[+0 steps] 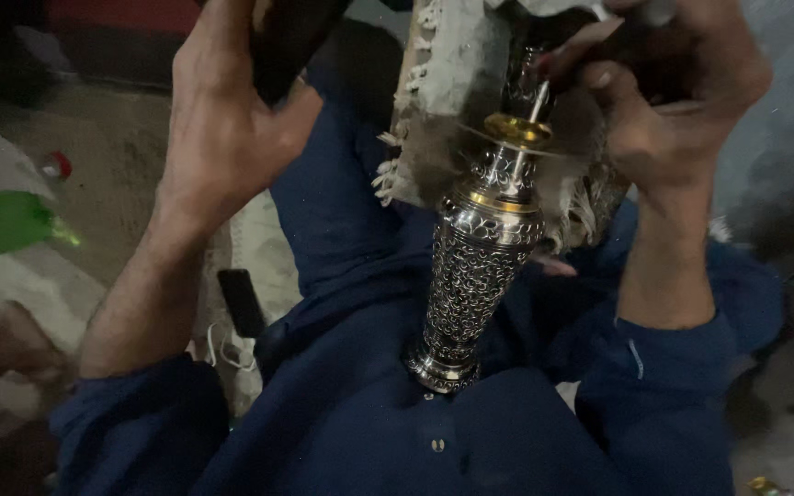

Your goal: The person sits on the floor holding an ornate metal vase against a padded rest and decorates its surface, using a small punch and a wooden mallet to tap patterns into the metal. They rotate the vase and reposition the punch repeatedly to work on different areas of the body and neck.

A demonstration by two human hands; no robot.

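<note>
head view, looking down at own lap. ornate silver metal vase-shaped stem with pierced scroll pattern and brass-coloured collar and disc at the top stands tilted, foot resting on the dark blue garment over the lap, top leaning away toward the upper right. thin metal rod sticks up out of the brass disc.

left hand raised at upper left, fingers curled around a dark object at the top edge; cannot tell what that object is, only part shows. hand is closed on it, well apart from the stem.

right hand at upper right, fingers bent and pinched near the rod tip, just above the brass disc; holding something dark there, blurred, cannot tell what. grip looks narrow.

pale grey-white fringed cloth hangs behind and around the stem's upper part, between the two hands, fringe touching the stem's shoulder.

surroundings: dim light. floor on the left is brownish, worn, dusty. green translucent plastic bottle lies on its side at the left edge, a small red-and-white cap near it. black flat rectangular device with a white cable lies on a pale mat just beside the left forearm. right side is grey concrete-like floor with small debris at the lower corner.
</note>
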